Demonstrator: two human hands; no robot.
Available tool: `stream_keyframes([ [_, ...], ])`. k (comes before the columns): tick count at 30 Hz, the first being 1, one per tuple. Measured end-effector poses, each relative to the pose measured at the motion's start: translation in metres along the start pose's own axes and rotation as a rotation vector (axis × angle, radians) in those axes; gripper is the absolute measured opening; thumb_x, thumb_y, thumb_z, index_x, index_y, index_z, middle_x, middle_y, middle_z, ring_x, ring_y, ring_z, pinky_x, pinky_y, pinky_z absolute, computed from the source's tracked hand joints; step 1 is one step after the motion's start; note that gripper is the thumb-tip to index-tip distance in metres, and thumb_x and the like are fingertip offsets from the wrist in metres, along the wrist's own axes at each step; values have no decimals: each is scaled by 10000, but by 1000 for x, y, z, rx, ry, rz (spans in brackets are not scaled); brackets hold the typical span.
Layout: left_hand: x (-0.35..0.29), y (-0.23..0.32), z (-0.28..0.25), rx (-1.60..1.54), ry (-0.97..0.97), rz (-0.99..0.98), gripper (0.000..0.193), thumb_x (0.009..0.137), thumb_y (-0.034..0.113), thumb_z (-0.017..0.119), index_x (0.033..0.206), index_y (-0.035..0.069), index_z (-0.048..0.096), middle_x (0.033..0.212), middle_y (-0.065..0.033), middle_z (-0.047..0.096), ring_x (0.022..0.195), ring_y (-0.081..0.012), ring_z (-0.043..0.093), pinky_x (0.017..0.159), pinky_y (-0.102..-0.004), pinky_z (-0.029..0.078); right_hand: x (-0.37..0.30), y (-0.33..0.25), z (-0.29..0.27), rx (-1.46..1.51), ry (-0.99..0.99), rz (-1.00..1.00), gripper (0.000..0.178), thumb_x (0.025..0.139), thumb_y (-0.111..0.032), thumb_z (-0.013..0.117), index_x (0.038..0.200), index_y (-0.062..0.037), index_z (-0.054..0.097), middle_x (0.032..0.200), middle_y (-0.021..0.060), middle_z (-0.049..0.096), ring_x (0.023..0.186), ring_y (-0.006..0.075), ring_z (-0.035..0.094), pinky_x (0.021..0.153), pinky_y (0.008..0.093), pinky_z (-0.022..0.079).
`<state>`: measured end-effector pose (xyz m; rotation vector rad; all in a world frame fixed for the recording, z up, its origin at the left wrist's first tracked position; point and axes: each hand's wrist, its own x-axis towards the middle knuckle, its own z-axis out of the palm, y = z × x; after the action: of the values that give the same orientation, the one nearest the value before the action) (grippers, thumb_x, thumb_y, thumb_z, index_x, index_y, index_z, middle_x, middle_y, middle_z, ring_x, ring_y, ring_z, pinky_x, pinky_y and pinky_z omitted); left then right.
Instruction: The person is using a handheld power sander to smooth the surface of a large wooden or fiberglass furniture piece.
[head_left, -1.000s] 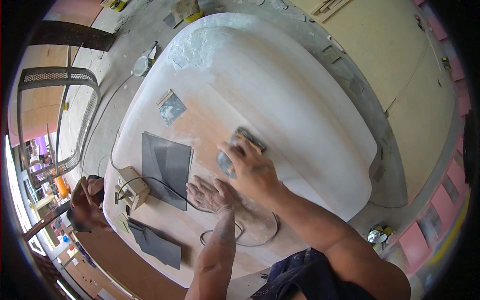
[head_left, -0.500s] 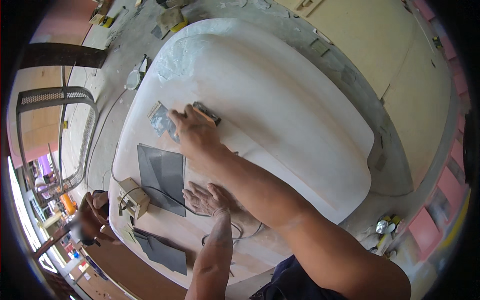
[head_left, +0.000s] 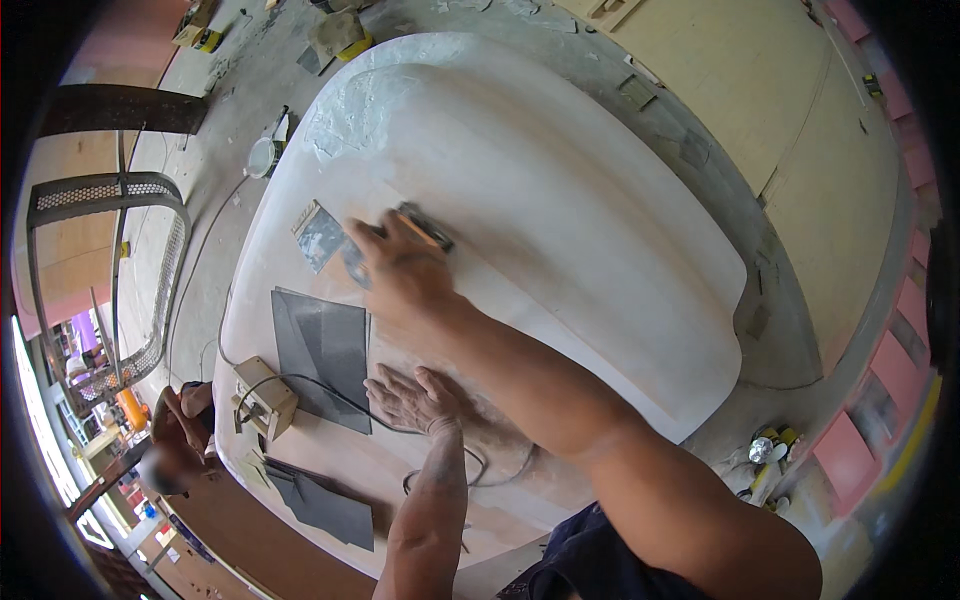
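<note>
A large, smooth white moulded panel [head_left: 560, 220] with a raised ridge lies before me. My right hand [head_left: 405, 268], blurred by motion, is closed around a dark block with an orange side [head_left: 428, 228], apparently a sanding block, pressed to the panel. Just left of that hand lies a mottled blue-grey sheet [head_left: 318, 238], its far edge toothed. My left hand [head_left: 415, 400] rests flat on the panel, fingers spread, holding nothing. Its fingertips are beside a black cable [head_left: 340, 395] and dark sandpaper sheets [head_left: 320, 350].
A beige box [head_left: 264, 398] with the cable stands at the panel's left edge, near more dark sheets [head_left: 320, 505]. Another person [head_left: 185, 435] is beyond that edge. A metal frame [head_left: 110, 190] stands at left. Cans [head_left: 770, 448] sit on the floor at right.
My right hand and the block have shifted slightly to the right across the panel. My left hand stays flat in place. The other person has changed posture a little.
</note>
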<state>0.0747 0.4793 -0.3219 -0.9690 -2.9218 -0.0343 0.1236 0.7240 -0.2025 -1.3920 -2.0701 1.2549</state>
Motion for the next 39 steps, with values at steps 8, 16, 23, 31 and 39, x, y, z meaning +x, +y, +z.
stream_keyframes([
  [8, 1, -10, 6, 41, 17, -10, 759, 992, 645, 366, 1575, 158, 370, 1635, -216, 287, 1493, -367, 280, 1199, -516, 201, -56, 11, -5, 14, -23, 32, 715, 775, -154, 779, 1422, -184, 477, 1319, 169, 522, 1116, 375, 657, 857, 450, 591],
  [16, -1, -2, 3, 31, -17, 13, 751, 980, 578, 430, 1580, 133, 353, 1645, -225, 256, 1516, -380, 219, 1215, -532, 146, -117, 37, -17, 31, 121, 46, 827, 718, -167, 833, 1437, -97, 428, 1351, 161, 552, 1113, 339, 662, 833, 421, 596],
  [23, 0, -3, -3, 12, -31, -2, 787, 960, 565, 473, 1579, 96, 345, 1630, -261, 257, 1509, -402, 227, 1213, -548, 139, -115, 40, -22, 51, 18, 36, 874, 709, -176, 853, 1447, -89, 394, 1409, 169, 534, 1204, 333, 626, 905, 414, 594],
  [31, -1, -2, -2, -25, -48, -14, 758, 968, 560, 431, 1594, 147, 320, 1659, -209, 234, 1524, -385, 201, 1221, -534, 131, -82, 22, 0, 74, -51, 26, 848, 755, -170, 833, 1478, -150, 390, 1451, 178, 478, 1289, 365, 566, 941, 438, 583],
  [39, 1, -5, -1, 18, -28, 39, 743, 979, 558, 397, 1598, 156, 316, 1657, -205, 246, 1518, -376, 231, 1218, -524, 160, -48, 3, -2, -252, -199, -36, 749, 827, -265, 760, 1481, -170, 408, 1303, 200, 513, 1219, 373, 586, 905, 460, 559],
])
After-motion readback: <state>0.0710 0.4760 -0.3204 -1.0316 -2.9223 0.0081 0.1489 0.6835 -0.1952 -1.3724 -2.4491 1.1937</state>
